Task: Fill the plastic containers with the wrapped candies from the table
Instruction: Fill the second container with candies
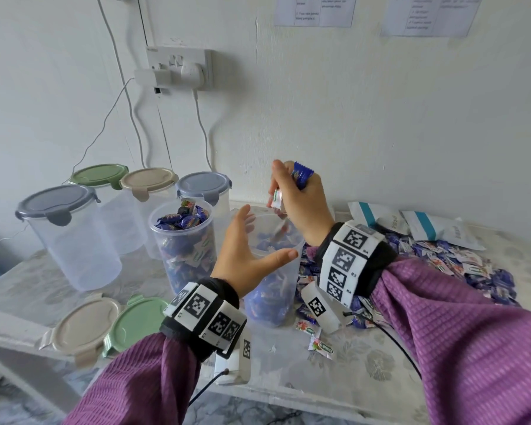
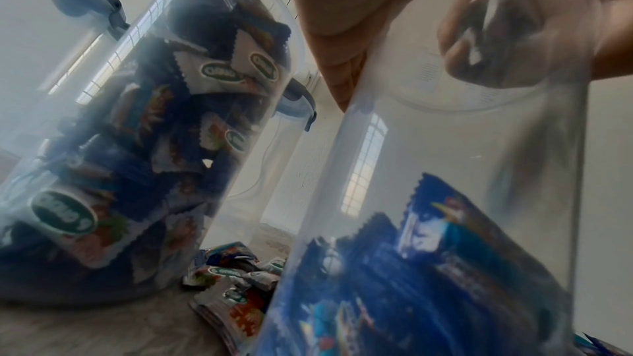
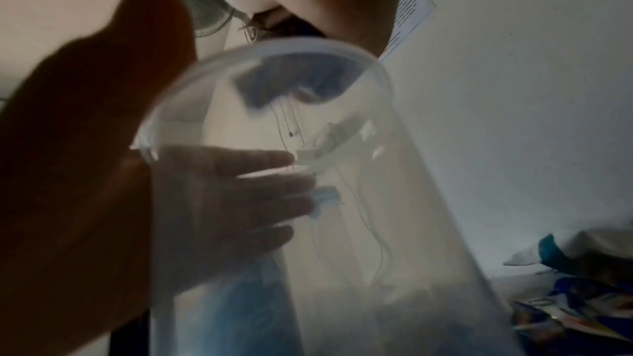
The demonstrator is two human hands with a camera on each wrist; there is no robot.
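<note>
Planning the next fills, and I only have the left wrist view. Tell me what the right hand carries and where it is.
Observer: The right hand grips wrapped candies, one blue and one white, above the mouth of the open container.
Operator: Report the left hand's grip.
Observer: The left hand is open, its fingers straight against that container's side.
Operator: Count the containers left to fill.
Observer: Four lidded containers at the back left look empty.
</note>
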